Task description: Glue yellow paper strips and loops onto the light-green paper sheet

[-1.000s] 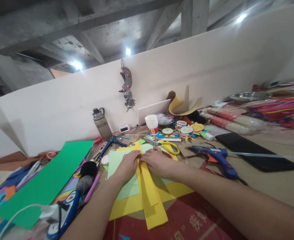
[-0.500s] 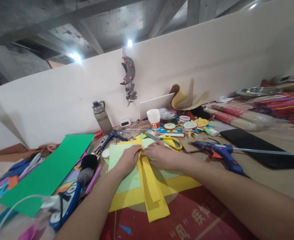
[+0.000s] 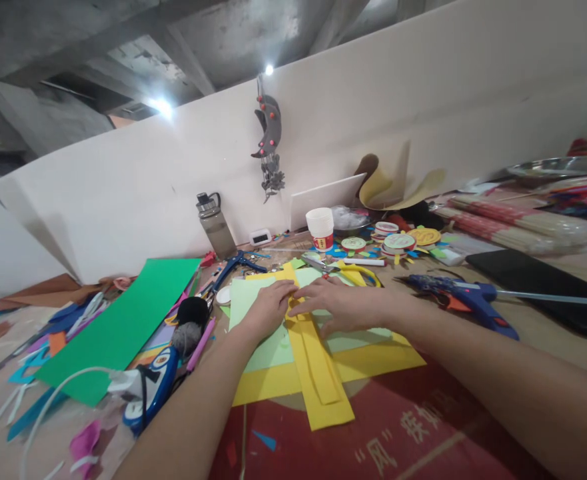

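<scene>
Both my hands rest on yellow foam strips (image 3: 320, 373) stacked lengthwise on the table in front of me. My left hand (image 3: 268, 308) presses its fingers on the far end of the strips, fingers curled down. My right hand (image 3: 343, 305) lies flat across the strips beside it, fingers stretched out toward the left hand. Under the strips lie a pale green sheet (image 3: 266, 350) and a wider yellow sheet (image 3: 373, 363). Yellow-handled scissors (image 3: 356, 273) lie just beyond my right hand.
A blue glue gun (image 3: 466, 300) lies to the right, a black tablet (image 3: 538, 283) behind it. A long green sheet (image 3: 123, 327), a blue stapler-like tool (image 3: 153, 393), a water bottle (image 3: 216, 227), a paper cup (image 3: 320, 229) and tape rolls crowd the table. A white partition stands behind.
My head has tilted, shifting the scene. My right hand has spread flatter over the yellow strips, which now lie more squarely stacked. The left hand stays at their far end.
</scene>
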`<action>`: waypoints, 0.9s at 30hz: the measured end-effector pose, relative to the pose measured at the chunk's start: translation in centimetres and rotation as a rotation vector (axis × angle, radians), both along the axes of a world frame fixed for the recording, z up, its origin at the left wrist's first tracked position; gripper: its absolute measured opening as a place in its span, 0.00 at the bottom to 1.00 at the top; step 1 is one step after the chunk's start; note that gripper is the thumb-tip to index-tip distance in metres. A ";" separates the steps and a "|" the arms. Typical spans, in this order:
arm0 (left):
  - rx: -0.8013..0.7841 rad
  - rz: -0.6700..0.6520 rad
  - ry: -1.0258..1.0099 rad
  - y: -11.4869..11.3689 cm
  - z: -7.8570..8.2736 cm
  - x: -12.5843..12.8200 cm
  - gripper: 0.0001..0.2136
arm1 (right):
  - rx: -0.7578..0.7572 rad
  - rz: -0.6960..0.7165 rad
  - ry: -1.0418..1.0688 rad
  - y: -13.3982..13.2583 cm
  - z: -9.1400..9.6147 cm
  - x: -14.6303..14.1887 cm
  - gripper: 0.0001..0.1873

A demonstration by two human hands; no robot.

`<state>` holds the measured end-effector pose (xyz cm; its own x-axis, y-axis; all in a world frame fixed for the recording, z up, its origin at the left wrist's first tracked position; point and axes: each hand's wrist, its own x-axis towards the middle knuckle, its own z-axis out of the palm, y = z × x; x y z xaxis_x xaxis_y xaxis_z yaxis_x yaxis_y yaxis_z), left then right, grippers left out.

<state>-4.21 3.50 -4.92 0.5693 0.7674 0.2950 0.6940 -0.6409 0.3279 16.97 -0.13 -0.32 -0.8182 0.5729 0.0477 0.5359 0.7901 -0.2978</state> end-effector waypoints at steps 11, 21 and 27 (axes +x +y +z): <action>0.012 0.000 0.052 0.2 -0.3 -0.1 0.19 | -0.067 0.090 0.050 0.6 -0.8 -0.2 0.24; 0.010 0.004 0.077 0.0 -0.1 0.1 0.18 | -0.183 0.061 0.096 0.6 -0.1 0.3 0.23; 0.000 -0.014 0.080 -0.1 0.1 0.1 0.17 | -0.247 0.096 0.147 0.8 0.3 0.6 0.22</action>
